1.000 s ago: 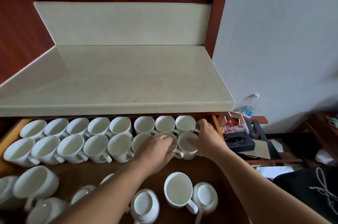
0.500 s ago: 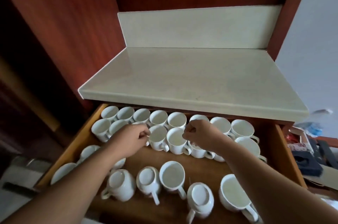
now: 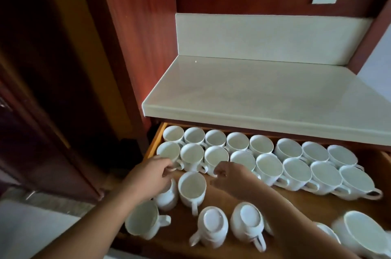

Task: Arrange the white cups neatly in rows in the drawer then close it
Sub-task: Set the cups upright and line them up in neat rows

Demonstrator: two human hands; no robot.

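**Squaring Up the Second Row**

Both hands are at the left end of the drawer (image 3: pixel 152 146), which stands pulled out under the counter (image 3: pixel 264 98). The left hand (image 3: pixel 151 176) is curled, with its fingertips at the handle of the end cup (image 3: pixel 169 151). Whether it truly pinches the handle cannot be told. The right hand (image 3: pixel 231 177) is curled too, but its palm side is hidden, so any hold is unclear.

Two full rows (image 3: pixel 269 166) run side to side along the drawer's back, parallel to the counter edge. Their mouths face up and their handles point to the front and a little right. Before them sit loose cups (image 3: pixel 143 219), among them an upright cup (image 3: pixel 192 186) with its handle to the front and two upturned cups (image 3: pixel 212 222), bases up.

The right forearm passes just over the upturned cups and could knock them. A nudge on one handle may jar its touching neighbours and chip a rim. Shutting the drawer with cups loose would likely send them sliding.
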